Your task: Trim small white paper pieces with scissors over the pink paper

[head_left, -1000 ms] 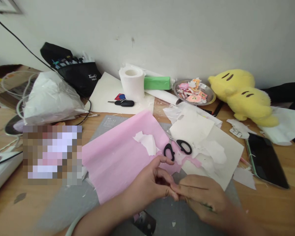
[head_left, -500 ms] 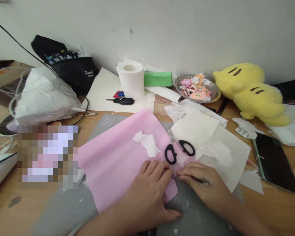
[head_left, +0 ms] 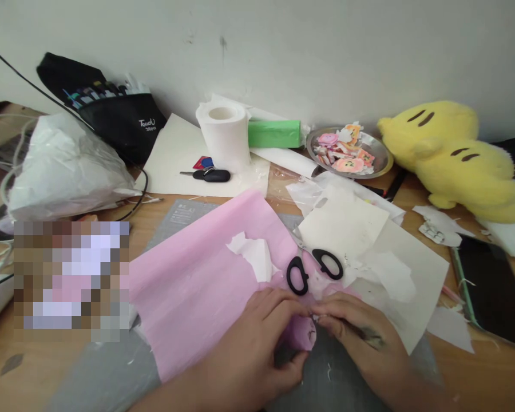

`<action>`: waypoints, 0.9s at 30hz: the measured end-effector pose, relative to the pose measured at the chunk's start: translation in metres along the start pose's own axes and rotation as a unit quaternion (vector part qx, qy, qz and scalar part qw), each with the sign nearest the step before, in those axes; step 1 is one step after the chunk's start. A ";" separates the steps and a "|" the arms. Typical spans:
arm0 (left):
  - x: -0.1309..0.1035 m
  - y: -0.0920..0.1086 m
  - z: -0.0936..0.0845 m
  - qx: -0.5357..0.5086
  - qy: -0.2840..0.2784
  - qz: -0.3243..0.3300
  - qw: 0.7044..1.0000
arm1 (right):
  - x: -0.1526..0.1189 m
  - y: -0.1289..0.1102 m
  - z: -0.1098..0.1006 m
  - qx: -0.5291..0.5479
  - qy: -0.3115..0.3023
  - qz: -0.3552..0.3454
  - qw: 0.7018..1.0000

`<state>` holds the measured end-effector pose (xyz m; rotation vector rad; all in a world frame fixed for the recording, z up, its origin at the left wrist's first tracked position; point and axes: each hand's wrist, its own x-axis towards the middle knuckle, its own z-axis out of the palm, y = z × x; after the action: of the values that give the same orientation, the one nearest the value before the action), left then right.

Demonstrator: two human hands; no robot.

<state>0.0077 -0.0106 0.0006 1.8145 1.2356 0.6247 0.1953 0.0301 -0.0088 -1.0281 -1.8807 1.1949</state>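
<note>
Fingers [head_left: 283,308] of L hand [head_left: 249,343] bent over pink paper [head_left: 193,286], thumb apart; R hand [head_left: 363,329] pinched, can't tell on what.
Paper's curled edge [head_left: 301,333] nearside of scissors [head_left: 289,276], btwn L thumb & fingers, R tips just beside; main sheet spreads L of scissors.

Under the fingers [head_left: 343,309], a mat [head_left: 332,383] is laid. To their left a paper sheet [head_left: 197,286] is spread, a torn scrap [head_left: 260,257] placed on it. Scissors [head_left: 298,276] are set just beyond the fingers; to their right, a phone [head_left: 493,286]. Farther beyond, a roll [head_left: 225,137] and keys [head_left: 214,175] are rested on a backing sheet [head_left: 167,160]; cutouts [head_left: 347,165] are held in a dish [head_left: 384,153], plush toys [head_left: 463,171] placed to its right. Far left of the fingers, a bag [head_left: 68,166] is seated before a pouch [head_left: 124,129].
</note>
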 end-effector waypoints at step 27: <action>-0.001 -0.002 0.002 -0.045 0.015 -0.030 0.998 | -0.016 0.009 0.004 0.017 -0.011 -0.057 0.998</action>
<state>0.0075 -0.0120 -0.0024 1.6924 1.2572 0.6650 0.2017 0.0164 -0.0204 -0.8815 -1.9025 1.1712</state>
